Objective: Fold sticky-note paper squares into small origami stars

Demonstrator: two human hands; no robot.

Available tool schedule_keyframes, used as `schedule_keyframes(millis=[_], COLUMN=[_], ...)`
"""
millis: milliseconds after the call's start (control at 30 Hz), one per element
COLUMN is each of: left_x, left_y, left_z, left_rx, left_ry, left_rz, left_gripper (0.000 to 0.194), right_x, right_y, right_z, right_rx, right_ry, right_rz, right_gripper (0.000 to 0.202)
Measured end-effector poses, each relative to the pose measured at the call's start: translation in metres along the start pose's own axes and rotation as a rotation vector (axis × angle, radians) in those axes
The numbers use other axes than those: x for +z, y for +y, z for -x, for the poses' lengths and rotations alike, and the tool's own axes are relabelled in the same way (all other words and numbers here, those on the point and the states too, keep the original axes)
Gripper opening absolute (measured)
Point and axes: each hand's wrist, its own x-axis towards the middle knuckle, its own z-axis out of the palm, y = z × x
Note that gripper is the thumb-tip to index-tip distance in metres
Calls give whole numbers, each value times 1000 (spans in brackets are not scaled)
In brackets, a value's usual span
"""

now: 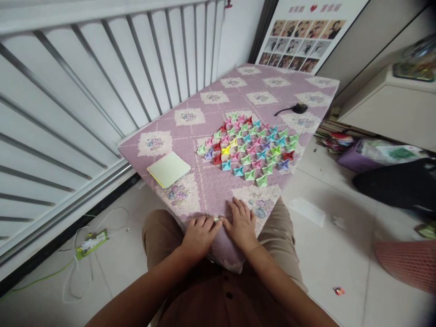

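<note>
At the near corner of the cloth-covered table, my left hand has its fingers curled together over a small piece of light green paper. Only a sliver of that paper shows; its folds are hidden under the fingers. My right hand lies on the cloth just to the right, fingers stretched out and its thumb reaching to the paper's edge. Ahead of both hands stand rows of small folded paper pieces in green, pink, blue, red, yellow and purple. A stack of pale square paper sheets rests at the left.
A black round object with a short cord is on the far right of the purple floral tablecloth. A white radiator borders the left side. On the floor are a power strip and a pink basket.
</note>
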Motion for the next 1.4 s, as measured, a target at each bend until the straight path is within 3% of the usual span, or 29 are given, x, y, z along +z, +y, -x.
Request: schedule_keyframes(millis=[400,767,1033,1233,1400], left_x=[5,13,11,18,24], left_y=[-1,-1,3,1,2], left_z=[-2,5,3,6,7], left_rx=[-9,-28,-54,-87,-155], left_ry=[-13,61,38,121,172], left_rz=[30,25,14,90,230], left_gripper=[39,37,35,35,41], right_x=[2,-2,-3,-3,-6], right_y=[11,8,5,12,18], right_z=[-1,-1,0,7,11], right_rx=[24,25,36,-75,-241], right_ry=[24,-9,-17,105,41], right_rz=[-11,8,-4,-152,-286], right_gripper=[52,48,47,36,25])
